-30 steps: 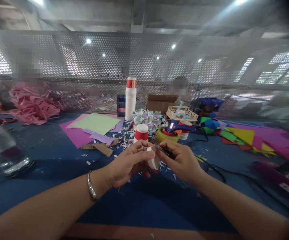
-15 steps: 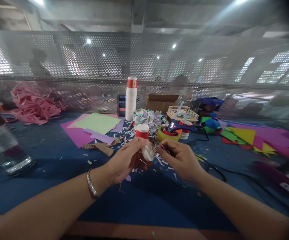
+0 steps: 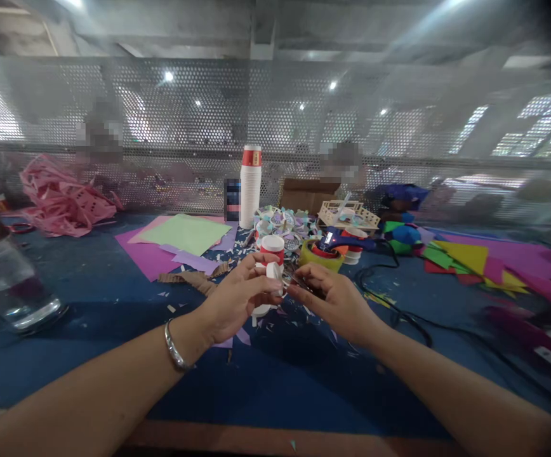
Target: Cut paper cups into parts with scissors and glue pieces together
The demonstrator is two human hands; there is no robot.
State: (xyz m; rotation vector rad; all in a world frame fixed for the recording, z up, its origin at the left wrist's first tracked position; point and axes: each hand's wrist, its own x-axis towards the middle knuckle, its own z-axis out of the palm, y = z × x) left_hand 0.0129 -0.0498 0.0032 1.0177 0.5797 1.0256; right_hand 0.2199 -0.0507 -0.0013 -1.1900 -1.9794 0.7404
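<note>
Pinched between thumb and fingers of the left hand (image 3: 237, 298), a small white paper piece (image 3: 274, 273) sits just in front of the red-and-white paper cup (image 3: 272, 246). Right of that cup's front, the right hand (image 3: 337, 298) closes on a slim tool (image 3: 300, 280), too blurred to name. Scraps litter the blue tabletop (image 3: 304, 393) around the cup. Right of it stands a yellow tape roll (image 3: 310, 256) with a glue gun (image 3: 351, 240) on top; behind rises a cup stack (image 3: 250, 197). Farther back, a perforated screen (image 3: 185, 127) spans the room beneath a grey ceiling (image 3: 332, 38).
</note>
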